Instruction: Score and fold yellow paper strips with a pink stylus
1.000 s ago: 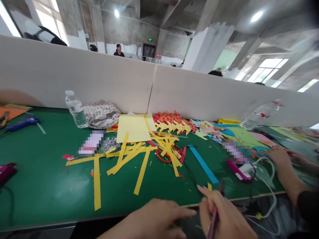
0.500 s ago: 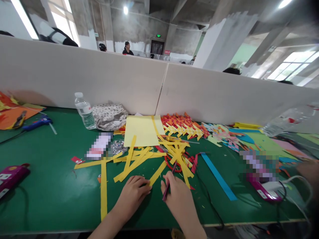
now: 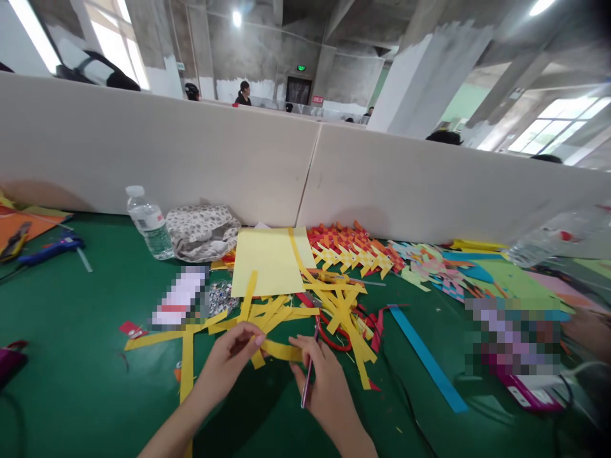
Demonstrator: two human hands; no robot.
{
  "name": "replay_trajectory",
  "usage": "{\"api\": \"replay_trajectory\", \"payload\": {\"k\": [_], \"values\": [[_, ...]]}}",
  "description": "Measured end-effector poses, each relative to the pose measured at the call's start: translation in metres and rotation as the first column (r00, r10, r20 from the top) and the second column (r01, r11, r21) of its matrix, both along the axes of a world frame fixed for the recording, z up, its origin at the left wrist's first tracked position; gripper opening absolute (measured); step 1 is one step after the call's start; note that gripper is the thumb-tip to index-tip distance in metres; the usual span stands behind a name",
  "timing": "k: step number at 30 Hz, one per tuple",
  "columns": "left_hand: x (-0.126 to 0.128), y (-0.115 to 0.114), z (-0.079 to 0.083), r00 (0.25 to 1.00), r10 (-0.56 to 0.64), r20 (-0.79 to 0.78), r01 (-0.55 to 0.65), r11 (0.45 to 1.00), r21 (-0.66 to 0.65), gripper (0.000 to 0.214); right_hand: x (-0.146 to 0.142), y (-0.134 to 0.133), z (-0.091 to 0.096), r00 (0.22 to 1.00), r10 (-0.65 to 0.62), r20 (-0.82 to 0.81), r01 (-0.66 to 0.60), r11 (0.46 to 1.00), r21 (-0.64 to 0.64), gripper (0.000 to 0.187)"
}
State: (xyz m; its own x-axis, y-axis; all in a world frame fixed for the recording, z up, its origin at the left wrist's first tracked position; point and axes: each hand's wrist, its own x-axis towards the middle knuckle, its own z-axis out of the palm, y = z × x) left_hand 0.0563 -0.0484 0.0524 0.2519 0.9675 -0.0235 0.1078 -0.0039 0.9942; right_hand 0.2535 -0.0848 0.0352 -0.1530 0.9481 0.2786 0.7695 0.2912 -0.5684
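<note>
Raised a little over the green table, a yellow paper strip (image 3: 282, 350) spans my two hands with a slight bend. My left hand (image 3: 228, 364) pinches its left end between thumb and fingers. At the other end, my right hand (image 3: 325, 385) grips the strip with its fingertips, and a slim purple pen (image 3: 308, 380) is tucked between its fingers. Just beyond lies a loose pile of yellow strips (image 3: 281, 312), with red-handled scissors (image 3: 344, 347) partly buried in it. A pale yellow sheet (image 3: 268, 257) lies behind the pile.
Woven red and yellow paper pieces (image 3: 353, 248) lie by the partition (image 3: 229, 159). A water bottle (image 3: 151, 226), a cloth bundle (image 3: 203, 232), a blurred phone (image 3: 180, 298) and a blue glue gun (image 3: 52, 248) are leftward. Rightward are a blue strip (image 3: 429, 359), cable and another person's hand (image 3: 589, 334).
Both hands have lifted the yellow strip off the tabletop, and it now stretches between them. The left hand shifted left. The pen stays in the right hand; the view moved slightly.
</note>
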Motion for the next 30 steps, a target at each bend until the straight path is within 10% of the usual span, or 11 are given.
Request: {"api": "replay_trajectory", "payload": {"k": [12,17,22,30], "values": [[-0.048,0.025,-0.020,0.964,-0.103,-0.246,0.083,0.992,-0.091,0.026,0.015,0.041,0.005,0.901,0.002,-0.433,-0.127,0.958,-0.259,0.028],[-0.041,0.012,-0.012,0.606,0.012,-0.795,0.011,1.000,0.024,0.037,0.011,0.041,-0.027,0.939,-0.142,-0.312,0.102,0.985,-0.143,0.030],[-0.019,0.025,-0.013,0.414,0.139,-0.900,0.011,0.988,0.157,0.054,0.010,0.035,-0.036,0.958,-0.160,-0.238,0.176,0.983,0.048,0.023],[-0.005,0.037,-0.024,0.570,-0.022,-0.822,0.223,0.966,0.129,0.018,0.055,0.029,-0.024,0.861,-0.506,0.060,0.466,0.830,0.306,0.022]]}}
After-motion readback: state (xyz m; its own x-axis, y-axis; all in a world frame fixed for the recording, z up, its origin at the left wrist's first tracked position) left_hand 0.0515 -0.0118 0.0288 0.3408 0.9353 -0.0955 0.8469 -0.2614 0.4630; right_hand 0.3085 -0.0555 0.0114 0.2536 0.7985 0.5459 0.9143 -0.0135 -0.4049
